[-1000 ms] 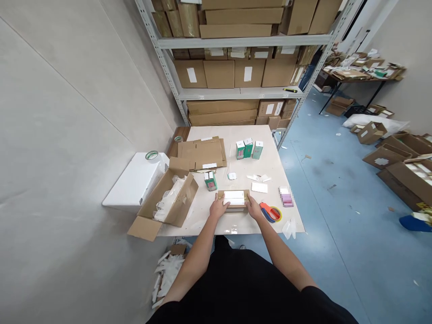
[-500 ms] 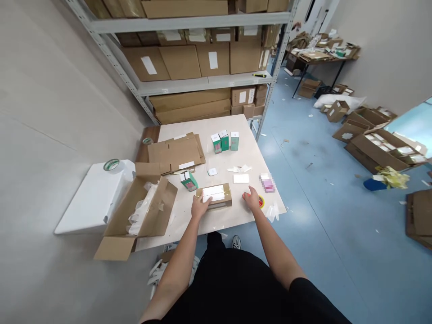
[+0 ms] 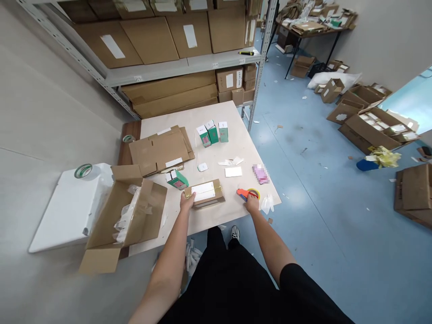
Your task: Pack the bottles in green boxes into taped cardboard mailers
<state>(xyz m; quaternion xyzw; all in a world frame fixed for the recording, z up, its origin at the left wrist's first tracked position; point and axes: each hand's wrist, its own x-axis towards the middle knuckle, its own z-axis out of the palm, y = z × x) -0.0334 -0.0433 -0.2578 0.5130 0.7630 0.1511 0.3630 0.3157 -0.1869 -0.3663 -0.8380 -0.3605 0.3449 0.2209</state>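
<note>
My left hand (image 3: pixel 187 202) grips the left end of a small closed cardboard box (image 3: pixel 209 203), thumb on top and fingers round the far corner. The box lies flat with white labels and shiny tape on top. To its right, my right hand (image 3: pixel 251 204) has its fingers curled round a tape dispenser (image 3: pixel 242 193), orange-red with a yellow ring, lying on the table. The fingertips are partly hidden. A green and white product box (image 3: pixel 177 179) tilts just behind the cardboard box. A blank white card (image 3: pixel 233 172) lies behind the dispenser.
Three green boxes (image 3: pixel 212 132) stand farther back. Flattened cardboard (image 3: pixel 161 151) lies at the left, near an open carton (image 3: pixel 157 216) with white bags. A blurred pink item (image 3: pixel 261 174) and clear plastic scraps (image 3: pixel 267 204) lie by the right edge. Metal shelving (image 3: pixel 148 74) stands behind the table (image 3: pixel 202 222).
My right hand has shifted to the near side of the tape dispenser, showing more of its orange part. My left hand has slid toward the box's left end. The view has tilted down.
</note>
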